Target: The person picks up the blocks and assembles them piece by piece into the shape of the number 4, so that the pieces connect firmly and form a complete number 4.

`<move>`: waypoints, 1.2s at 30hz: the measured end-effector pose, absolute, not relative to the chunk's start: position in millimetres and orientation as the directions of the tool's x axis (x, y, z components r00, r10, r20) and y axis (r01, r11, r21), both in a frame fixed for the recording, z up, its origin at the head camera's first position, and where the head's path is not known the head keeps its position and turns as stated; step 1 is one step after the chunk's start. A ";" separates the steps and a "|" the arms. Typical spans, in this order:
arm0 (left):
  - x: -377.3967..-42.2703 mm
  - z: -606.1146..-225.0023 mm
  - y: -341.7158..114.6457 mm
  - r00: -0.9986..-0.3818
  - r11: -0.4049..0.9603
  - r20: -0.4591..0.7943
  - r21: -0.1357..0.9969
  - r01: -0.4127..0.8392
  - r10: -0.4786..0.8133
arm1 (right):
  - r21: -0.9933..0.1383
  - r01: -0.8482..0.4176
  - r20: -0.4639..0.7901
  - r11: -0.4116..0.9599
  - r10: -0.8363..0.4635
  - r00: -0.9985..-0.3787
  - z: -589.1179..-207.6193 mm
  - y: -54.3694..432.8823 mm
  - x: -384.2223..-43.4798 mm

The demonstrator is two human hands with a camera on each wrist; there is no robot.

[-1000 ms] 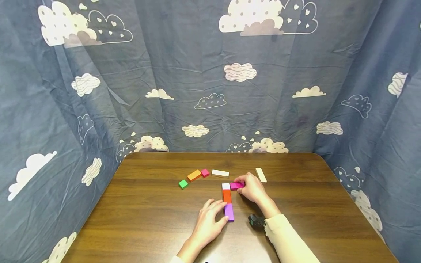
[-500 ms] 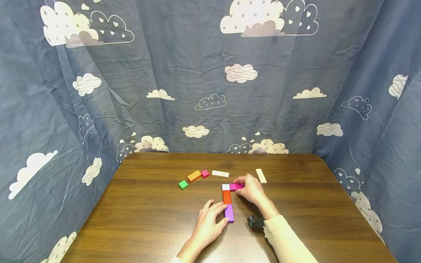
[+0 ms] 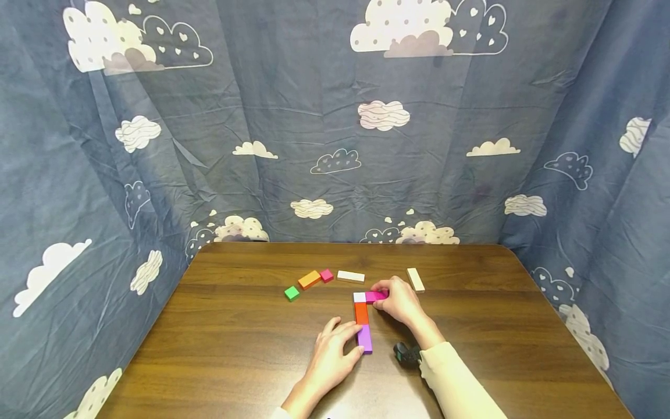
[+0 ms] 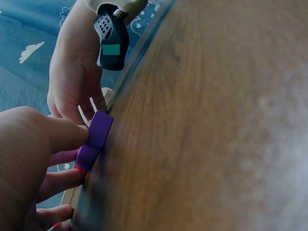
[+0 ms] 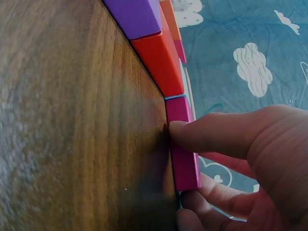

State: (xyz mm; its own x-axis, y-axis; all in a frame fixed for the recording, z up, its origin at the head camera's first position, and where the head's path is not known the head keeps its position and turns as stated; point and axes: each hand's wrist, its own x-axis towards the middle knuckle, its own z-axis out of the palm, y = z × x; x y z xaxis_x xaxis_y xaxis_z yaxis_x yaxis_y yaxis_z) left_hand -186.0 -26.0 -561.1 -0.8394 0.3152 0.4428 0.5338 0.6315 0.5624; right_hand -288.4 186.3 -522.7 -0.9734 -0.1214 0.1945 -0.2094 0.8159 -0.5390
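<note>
A purple block (image 3: 364, 340), a red block (image 3: 362, 313) and a small pale lavender block (image 3: 359, 297) lie end to end in a line on the table. From the lavender one, a magenta block (image 3: 374, 297) extends to the right, its end against it. My right hand (image 3: 402, 299) pinches that magenta block, thumb (image 5: 185, 132) on its near side and fingers on the far side. At the purple block, my left hand (image 3: 332, 352) holds its left side and near end between thumb (image 4: 72, 134) and index finger; the other fingers spread along the red block.
Farther back lie a green block (image 3: 292, 294), an orange block (image 3: 309, 280), a small pinkish-red block (image 3: 327, 275), a white block (image 3: 350, 276) and a cream block (image 3: 416, 280). A black wrist device (image 3: 407, 354) sits beside the right sleeve. A cloud-print curtain (image 3: 335, 186) encloses the table.
The magenta block has slid slightly left with the right hand, closing the thin gap to the lavender block. The left hand has stayed in place.
</note>
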 end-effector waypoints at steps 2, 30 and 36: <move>-185.7 -561.0 -25.9 -0.840 0.632 0.442 0.562 0.533 0.315 | -0.542 -0.211 0.196 0.813 -0.121 -0.973 -522.6 186.2 -288.1; -187.9 -555.8 -28.9 -0.850 0.618 0.415 0.587 0.523 0.325 | -0.533 -0.220 0.202 0.817 -0.129 -0.971 -524.7 189.9 -289.2; -195.9 -546.0 -35.6 -0.862 0.622 0.367 0.598 0.506 0.349 | -0.540 -0.214 0.197 0.814 -0.125 -0.972 -525.7 187.5 -290.2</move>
State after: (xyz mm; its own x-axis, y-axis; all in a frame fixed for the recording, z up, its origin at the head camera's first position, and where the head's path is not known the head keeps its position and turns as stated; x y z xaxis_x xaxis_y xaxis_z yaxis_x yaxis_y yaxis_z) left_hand -195.9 -35.6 -546.0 -0.8624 0.3492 0.3666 0.5059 0.6220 0.5977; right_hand -290.2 187.5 -525.7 -0.9724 -0.1254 0.1968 -0.2142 0.8140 -0.5399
